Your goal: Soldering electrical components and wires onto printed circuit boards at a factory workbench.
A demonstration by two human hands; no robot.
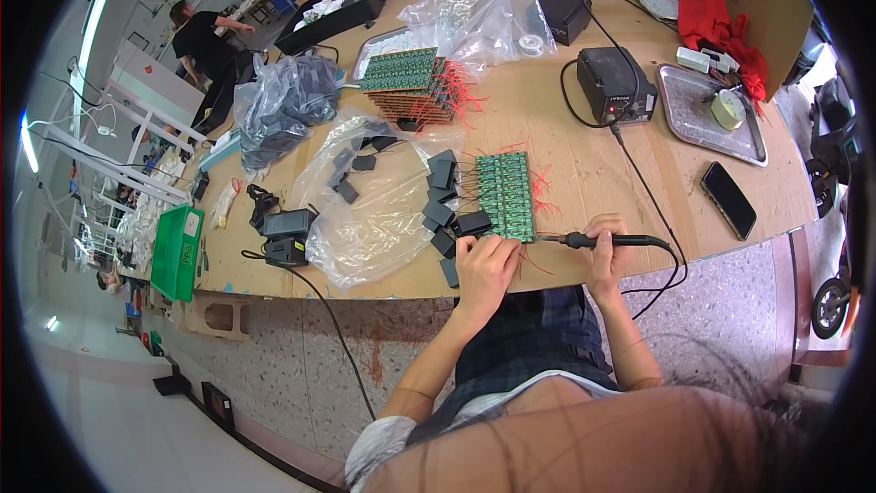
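Gripping a black soldering iron [610,240] like a pen, the right hand [610,251] lies at the table's near edge, the iron's tip aimed left at the lower corner of a green panel of circuit boards [507,194]. The left hand [485,267] curls beside that corner, fingers pressing a small black block [474,222] against the panel's left edge. Thin red wires fringe the panel on both sides. More matt black blocks [440,190] trail along its left side onto a crumpled clear plastic bag [370,219]. The iron's cable loops back to a boxy black soldering station [617,84] farther out. A stack of similar green boards [409,84] stands beyond, a dark phone [728,199] lies to the right, and a metal tray [704,114] sits behind it on the pale wooden table [584,164].
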